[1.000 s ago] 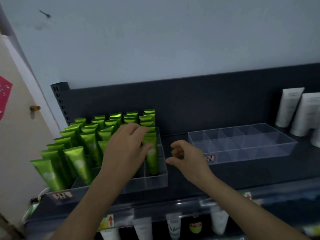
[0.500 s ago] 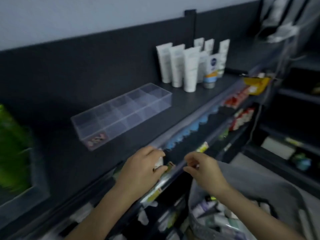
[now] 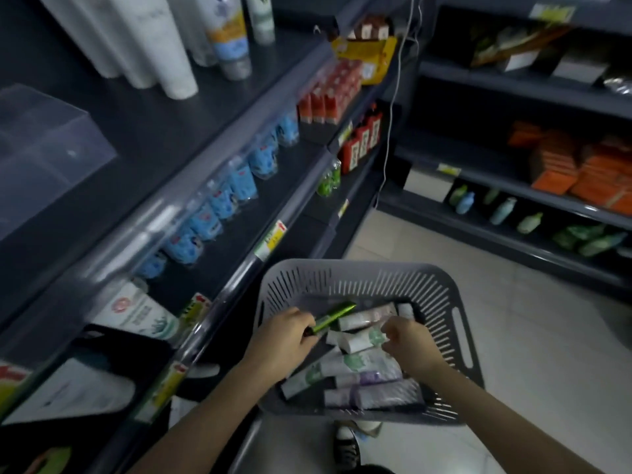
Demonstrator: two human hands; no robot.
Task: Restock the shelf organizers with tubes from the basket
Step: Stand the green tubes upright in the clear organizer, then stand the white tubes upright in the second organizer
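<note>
A grey slotted basket (image 3: 455, 302) sits low in front of the shelves, holding several white, green-printed and purple tubes (image 3: 362, 367). My left hand (image 3: 284, 336) is inside the basket and grips a shiny green tube (image 3: 337, 314) by its cap end; the tube points up and right. My right hand (image 3: 407, 340) is over the pile with curled fingers pinching a pale tube (image 3: 367, 338). A corner of a clear plastic shelf organizer (image 3: 44, 148) shows on the top shelf at the far left.
Dark shelving runs along the left with white tubes (image 3: 147, 42), blue packets (image 3: 239, 186) and red boxes (image 3: 328, 94). More shelves with orange boxes (image 3: 581, 165) stand at the right. A white cable (image 3: 393, 107) hangs down. Pale tiled floor (image 3: 547, 336) lies beyond the basket.
My view has swung from the shelf organizers down and right to the basket. Both hands left the shelf edge and reached into the basket; the left now holds a green tube.
</note>
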